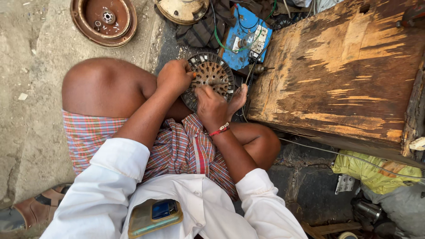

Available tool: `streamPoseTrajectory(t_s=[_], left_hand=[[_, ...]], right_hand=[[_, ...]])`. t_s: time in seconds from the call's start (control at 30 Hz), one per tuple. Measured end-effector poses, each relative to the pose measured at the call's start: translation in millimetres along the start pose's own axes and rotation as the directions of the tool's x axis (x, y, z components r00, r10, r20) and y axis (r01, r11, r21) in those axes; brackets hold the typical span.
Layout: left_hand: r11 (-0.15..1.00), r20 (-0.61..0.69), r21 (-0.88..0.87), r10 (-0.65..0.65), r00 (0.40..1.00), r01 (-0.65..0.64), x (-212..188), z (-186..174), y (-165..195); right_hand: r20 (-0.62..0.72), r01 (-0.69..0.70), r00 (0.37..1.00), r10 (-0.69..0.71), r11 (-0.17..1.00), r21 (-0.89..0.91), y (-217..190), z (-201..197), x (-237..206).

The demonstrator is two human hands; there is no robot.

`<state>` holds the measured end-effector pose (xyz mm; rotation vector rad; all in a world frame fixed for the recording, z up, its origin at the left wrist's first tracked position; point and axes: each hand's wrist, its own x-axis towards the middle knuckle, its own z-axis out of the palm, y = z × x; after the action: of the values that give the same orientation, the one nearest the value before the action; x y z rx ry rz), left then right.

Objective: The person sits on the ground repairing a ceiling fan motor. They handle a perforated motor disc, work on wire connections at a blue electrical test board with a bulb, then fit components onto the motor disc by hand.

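I am gripping the round slotted stator core (211, 77) with my left hand (175, 76) closed on its rim. My right hand (210, 106) is pinching at its lower edge; the slots are showing mostly bare, so much looks left.

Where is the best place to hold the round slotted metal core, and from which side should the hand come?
Probably the outer rim of the round slotted metal core, taken from its far, open side. The disc stands tilted, its face full of slots and white inserts. The left hand already holds the near-left rim and the right hand covers the lower edge, so only the far rim is free.
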<state>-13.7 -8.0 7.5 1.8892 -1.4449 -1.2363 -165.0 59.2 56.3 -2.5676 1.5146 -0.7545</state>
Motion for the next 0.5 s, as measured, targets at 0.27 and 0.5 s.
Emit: streamPoseTrajectory(t_s=[0.27,0.5], left_hand=[[0.998,-0.060,0.013,0.063,0.996,-0.063,1.9,4.0,-2.0],[0.999,-0.012,0.038,0.040,0.999,-0.039,0.9,3.9,-1.8]], right_hand=[[0.137,-0.164,0.975,0.177,0.981,-0.101,6.1,2.0,0.4],[0.007,-0.006,1.000,0.006,0.999,-0.040,-2.9,-1.3,-0.2]])
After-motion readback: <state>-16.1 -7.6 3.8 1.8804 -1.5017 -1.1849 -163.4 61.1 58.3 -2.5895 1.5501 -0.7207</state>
